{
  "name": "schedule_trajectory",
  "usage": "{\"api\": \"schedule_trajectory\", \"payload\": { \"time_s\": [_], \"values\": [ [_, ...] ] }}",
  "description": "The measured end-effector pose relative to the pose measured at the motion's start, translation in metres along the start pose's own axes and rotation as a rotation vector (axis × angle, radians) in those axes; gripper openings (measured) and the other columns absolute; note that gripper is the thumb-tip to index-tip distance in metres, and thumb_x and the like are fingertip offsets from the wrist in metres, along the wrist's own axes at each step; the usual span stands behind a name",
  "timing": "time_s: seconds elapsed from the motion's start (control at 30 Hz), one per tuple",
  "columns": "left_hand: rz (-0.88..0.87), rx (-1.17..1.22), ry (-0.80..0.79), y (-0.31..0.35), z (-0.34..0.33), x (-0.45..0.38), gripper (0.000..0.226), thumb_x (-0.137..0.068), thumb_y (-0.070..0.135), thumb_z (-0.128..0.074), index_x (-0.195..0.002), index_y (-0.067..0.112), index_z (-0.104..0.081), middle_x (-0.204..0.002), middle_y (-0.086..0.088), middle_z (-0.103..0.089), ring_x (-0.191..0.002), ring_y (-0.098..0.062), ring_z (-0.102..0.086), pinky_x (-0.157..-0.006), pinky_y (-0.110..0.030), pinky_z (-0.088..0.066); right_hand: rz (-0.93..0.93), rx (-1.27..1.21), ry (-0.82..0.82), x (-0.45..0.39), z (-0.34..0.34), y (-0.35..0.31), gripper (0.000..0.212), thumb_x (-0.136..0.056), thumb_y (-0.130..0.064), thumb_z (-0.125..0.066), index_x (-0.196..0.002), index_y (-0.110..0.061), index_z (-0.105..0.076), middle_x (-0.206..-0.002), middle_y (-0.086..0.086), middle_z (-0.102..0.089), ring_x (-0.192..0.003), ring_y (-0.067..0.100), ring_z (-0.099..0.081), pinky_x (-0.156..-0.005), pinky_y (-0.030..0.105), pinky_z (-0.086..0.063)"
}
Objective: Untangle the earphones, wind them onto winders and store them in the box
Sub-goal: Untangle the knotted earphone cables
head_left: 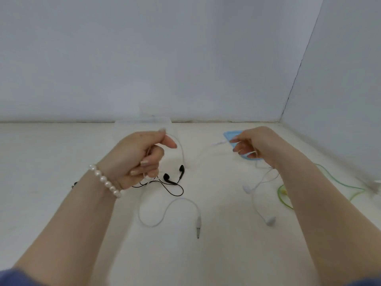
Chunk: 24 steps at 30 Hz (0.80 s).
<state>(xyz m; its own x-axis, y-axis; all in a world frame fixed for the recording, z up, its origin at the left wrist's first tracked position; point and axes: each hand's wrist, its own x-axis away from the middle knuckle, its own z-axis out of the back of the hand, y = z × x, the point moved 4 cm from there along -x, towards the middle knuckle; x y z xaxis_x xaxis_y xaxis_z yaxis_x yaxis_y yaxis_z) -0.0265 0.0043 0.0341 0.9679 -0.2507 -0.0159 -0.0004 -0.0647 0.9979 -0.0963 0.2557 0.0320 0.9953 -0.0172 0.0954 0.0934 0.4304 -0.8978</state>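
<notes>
A white earphone cable (181, 149) is pinched and stretched above the surface (61, 162) by the left hand (140, 157) and right hand (255, 145), untangling evidently underway, with black earphones (173, 178) yet to be separated before winding.

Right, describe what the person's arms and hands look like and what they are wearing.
Both forearms are bare. The left hand has a bracelet of round white pearl-like beads on its wrist, with something small and dark at the wrist's outer edge, too unclear to name. The right hand and its wrist wear nothing visible. Fingernails look pale and glossy. Blue fabric, likely sleeves, shows at the bottom corners.
</notes>
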Motion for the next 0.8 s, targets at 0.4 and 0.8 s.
{"api": "schedule_trajectory", "payload": {
  "time_s": [0.4,0.8],
  "values": [
    [0.099,-0.283,-0.03,-0.018,-0.031,-0.007,0.036,-0.095,0.032,-0.043,-0.071,0.009,-0.058,-0.034,0.002,-0.038,-0.023,-0.007,-0.019,-0.039,-0.02,-0.034,0.332,0.134,-0.56,0.055,-0.08,-0.036,0.02,-0.085,-0.027,-0.064,-0.104,-0.021,-0.065,-0.055,-0.008,-0.053,-0.048,0.008,-0.047,-0.051,0.02,-0.044],
    [0.076,0.088,-0.033,0.0,0.001,0.003,0.021,-0.078,0.028,-0.054,-0.081,0.009,-0.064,-0.039,0.008,-0.028,-0.022,-0.002,-0.017,-0.037,-0.017,-0.032,0.011,0.606,0.351,-0.005,-0.01,0.009,0.027,-0.094,-0.022,-0.045,-0.103,-0.006,-0.065,-0.111,0.017,-0.061,-0.104,0.033,-0.054,-0.082,0.035,-0.041]
  ]
}}
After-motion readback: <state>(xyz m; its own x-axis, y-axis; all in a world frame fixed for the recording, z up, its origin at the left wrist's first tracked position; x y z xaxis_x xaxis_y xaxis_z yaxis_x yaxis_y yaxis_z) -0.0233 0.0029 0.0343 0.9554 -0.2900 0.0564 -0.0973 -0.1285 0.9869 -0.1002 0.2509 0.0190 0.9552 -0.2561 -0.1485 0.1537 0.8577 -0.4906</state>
